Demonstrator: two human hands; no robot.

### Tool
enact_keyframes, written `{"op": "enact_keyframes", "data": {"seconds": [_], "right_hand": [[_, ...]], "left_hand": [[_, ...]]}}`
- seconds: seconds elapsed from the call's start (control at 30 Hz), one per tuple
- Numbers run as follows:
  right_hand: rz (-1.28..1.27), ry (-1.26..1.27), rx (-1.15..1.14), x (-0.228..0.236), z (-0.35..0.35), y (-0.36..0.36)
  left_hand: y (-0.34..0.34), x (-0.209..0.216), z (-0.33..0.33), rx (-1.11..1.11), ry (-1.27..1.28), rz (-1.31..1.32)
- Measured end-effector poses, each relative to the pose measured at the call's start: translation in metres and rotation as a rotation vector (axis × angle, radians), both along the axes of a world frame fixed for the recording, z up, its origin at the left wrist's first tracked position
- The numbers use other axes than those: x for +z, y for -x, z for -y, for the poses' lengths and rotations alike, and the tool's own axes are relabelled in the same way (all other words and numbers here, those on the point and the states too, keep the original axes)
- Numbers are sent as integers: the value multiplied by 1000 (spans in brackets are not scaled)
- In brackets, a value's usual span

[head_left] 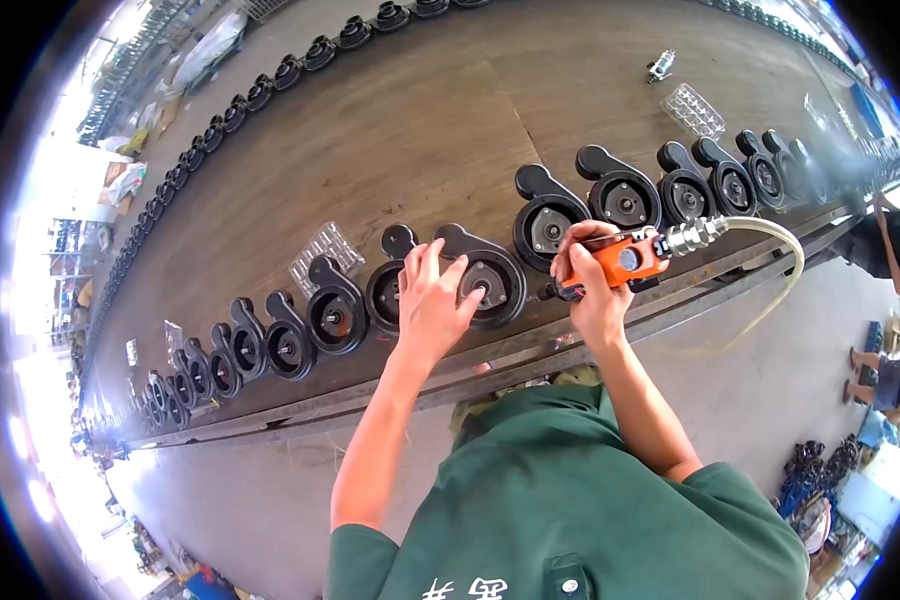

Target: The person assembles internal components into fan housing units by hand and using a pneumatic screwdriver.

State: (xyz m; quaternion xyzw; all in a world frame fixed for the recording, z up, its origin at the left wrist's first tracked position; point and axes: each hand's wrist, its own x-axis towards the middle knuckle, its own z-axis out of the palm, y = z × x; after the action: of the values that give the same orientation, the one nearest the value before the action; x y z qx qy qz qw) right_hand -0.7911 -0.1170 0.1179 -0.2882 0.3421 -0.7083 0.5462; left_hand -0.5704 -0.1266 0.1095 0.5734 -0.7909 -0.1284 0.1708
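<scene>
My left hand (430,308) lies over a round black housing (507,270) with a teardrop-shaped arm. Its fingers are spread, and the thumb reaches toward the metal hub (485,285) in the middle; the exact contact is hard to make out. Another black housing (382,297) is partly hidden behind this hand. Wrapped round an orange air-powered hand tool (625,260), my right hand (598,300) holds it level, with its dark front end pointing left at the near rim of the housing. A metal coupling (695,237) joins the tool to a pale hose (795,250).
Similar black housings (335,315) line the bench's near edge on both sides. Clear plastic trays (327,252) and a small metal part (661,66) lie on the brown bench top (420,120). A metal rail (670,295) runs along the front. People stand at the far right.
</scene>
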Motion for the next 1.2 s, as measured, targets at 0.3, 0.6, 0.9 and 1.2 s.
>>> {"op": "enact_keyframes", "data": {"seconds": [0.3,0.6,0.9,1.2], "right_hand": [[-17,-45,-100,3,8,-21],[-17,-70,-106,-2,5,-25],[-21,-93,-91,2,3,-24],[-141,77,-42,7,25,-39]], "left_hand": [[7,-21,-15,-78,107,198],[-6,-17,-18,-48,26,27],[-8,-9,-5,-63,-21,37],[5,-12,-11,106,-48,83]]}}
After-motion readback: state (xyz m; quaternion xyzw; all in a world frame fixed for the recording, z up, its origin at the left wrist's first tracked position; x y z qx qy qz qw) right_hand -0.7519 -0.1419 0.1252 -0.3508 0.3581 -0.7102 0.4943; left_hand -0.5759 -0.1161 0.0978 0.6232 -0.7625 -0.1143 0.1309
